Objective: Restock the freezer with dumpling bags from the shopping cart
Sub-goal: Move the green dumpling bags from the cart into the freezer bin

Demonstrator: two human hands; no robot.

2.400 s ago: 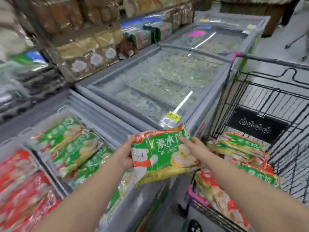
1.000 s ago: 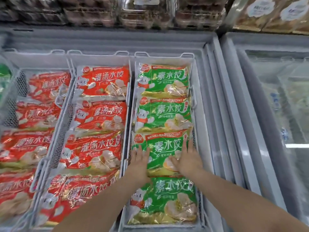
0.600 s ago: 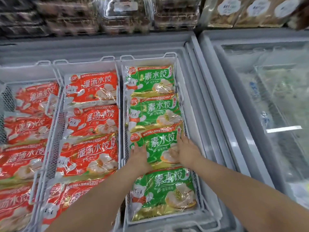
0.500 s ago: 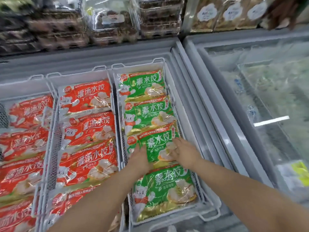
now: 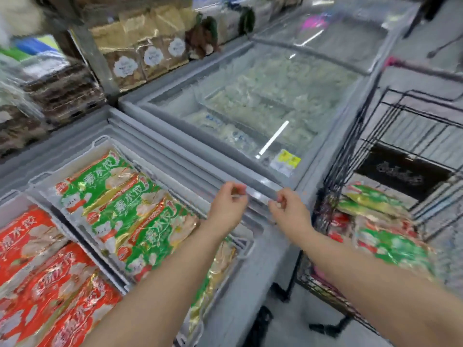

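Four green bags (image 5: 130,209) in basket (image 5: 100,142)

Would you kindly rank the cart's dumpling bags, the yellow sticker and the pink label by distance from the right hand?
From the right hand:
1. Cart's dumpling bags, just right.
2. Yellow sticker, on the glass lid ahead.
3. Pink label, far back.

Left hand (image 5: 226,207) and right hand (image 5: 288,212) empty, fingers curled, raised over the open freezer (image 5: 190,169) rim, green dumpling bags (image 5: 130,209) in a white basket (image 5: 100,144), red dumpling bags (image 5: 47,276) alongside, more bags in the shopping cart (image 5: 355,146) at right, glass-lidded freezer (image 5: 263,101) beyond.
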